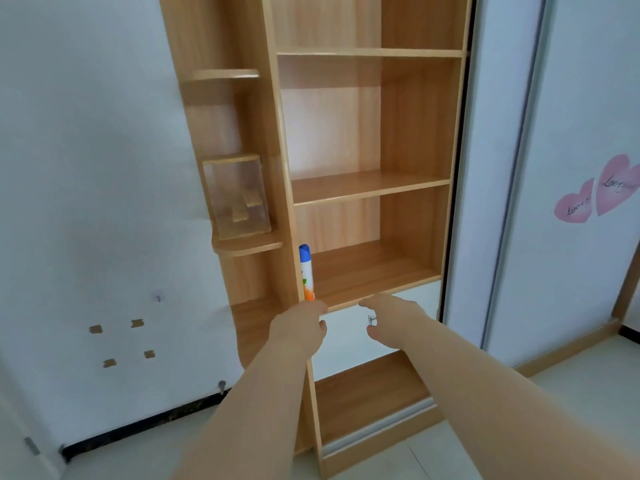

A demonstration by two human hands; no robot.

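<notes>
Both arms were stretched low at the wooden shelf unit (419, 133). The spray can (306, 271) stood upright at the far left of the lowest open shelf (374, 271). The left grip (299, 329) was curled right under the can's base; touching it or holding it, I could not tell. The right grip (391, 318) was open, thumb and fingers apart on either side of the drawer handle (372, 319). Best, I'd say, to close squarely on that handle and pull straight, minding the can above. The white drawer (349, 344) was shut, its contents hidden. A clear box (237, 197) on the side ledge (247, 245) held small pieces, too blurred to name.
</notes>
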